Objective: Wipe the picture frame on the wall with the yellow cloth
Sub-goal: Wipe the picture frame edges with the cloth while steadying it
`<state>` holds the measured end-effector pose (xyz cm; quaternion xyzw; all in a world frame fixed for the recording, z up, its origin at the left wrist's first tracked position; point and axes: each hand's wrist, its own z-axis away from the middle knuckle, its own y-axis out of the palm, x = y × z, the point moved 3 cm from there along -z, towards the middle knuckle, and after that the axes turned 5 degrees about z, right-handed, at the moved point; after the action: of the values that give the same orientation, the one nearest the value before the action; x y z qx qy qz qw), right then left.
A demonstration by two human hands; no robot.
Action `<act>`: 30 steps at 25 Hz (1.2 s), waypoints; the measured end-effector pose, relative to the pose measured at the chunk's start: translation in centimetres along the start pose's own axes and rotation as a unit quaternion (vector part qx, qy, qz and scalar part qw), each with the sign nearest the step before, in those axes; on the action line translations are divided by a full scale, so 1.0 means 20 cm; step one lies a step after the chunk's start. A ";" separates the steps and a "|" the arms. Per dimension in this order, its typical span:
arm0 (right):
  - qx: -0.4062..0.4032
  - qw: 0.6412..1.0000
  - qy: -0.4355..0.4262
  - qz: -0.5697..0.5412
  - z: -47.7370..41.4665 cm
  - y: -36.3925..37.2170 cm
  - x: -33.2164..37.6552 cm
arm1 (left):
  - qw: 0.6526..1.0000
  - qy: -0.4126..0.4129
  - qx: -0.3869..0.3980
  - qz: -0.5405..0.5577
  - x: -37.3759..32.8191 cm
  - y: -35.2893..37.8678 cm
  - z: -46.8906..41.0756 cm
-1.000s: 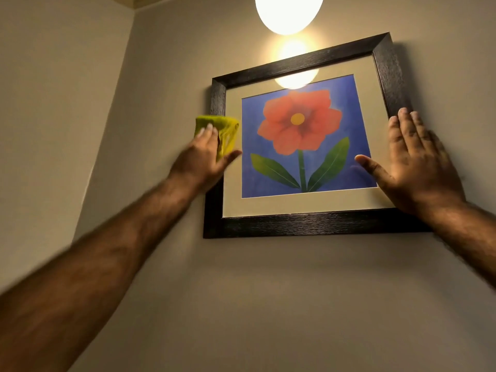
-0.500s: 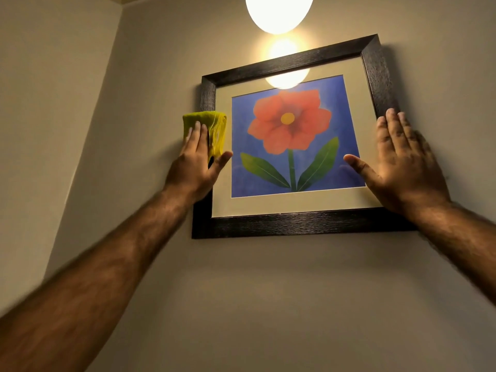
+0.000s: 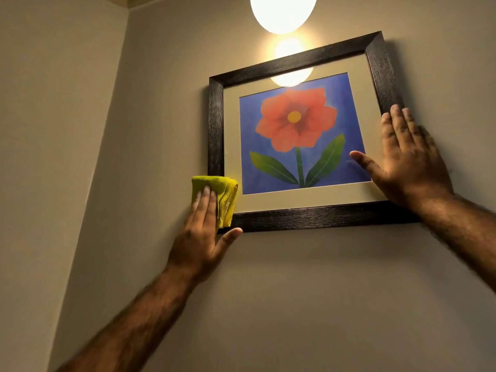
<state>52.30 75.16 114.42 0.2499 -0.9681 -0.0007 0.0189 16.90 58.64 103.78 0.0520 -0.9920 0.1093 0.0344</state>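
Fingers of the left hand point(image 3: 200, 232) lie together and flat on the yellow cloth point(image 3: 218, 197), pressing the folded pad against the lower left corner of the picture frame point(image 3: 308, 217); the thumb stands apart, its tip under the bottom rail. The pad covers the foot of the left rail, in the lower left of centre in the view, and this flat-palm hold appears chosen to keep the folds closed and spread pressure during the stroke. Fingers of the right hand point(image 3: 405, 167) are extended, close together and gripping nothing, laid across the right rail, with the thumb spread onto the glass near the blue print. In my judgement this hand steadies the frame so wiping cannot swing it on its hanger. The cloth's long axis runs up and down, parallel to the left rail. The frame faces the camera, tilted, its right side higher in view, beneath a lamp point(image 3: 283, 12).
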 end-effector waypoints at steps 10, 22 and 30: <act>-0.008 1.000 0.000 0.010 0.00 0.02 -0.01 | 0.998 -0.045 -0.034 -0.008 0.03 -0.16 -0.92; -0.009 1.000 0.000 0.011 0.00 0.02 -0.01 | 0.998 -0.026 -0.046 0.017 0.03 0.00 -0.41; -0.006 1.000 0.001 0.009 0.00 0.01 -0.01 | 1.000 -0.014 0.004 0.012 0.01 0.05 0.03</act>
<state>52.32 75.44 114.32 0.2410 -0.9703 -0.0060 0.0212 16.58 59.44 103.04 0.0415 -0.9926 0.1128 0.0185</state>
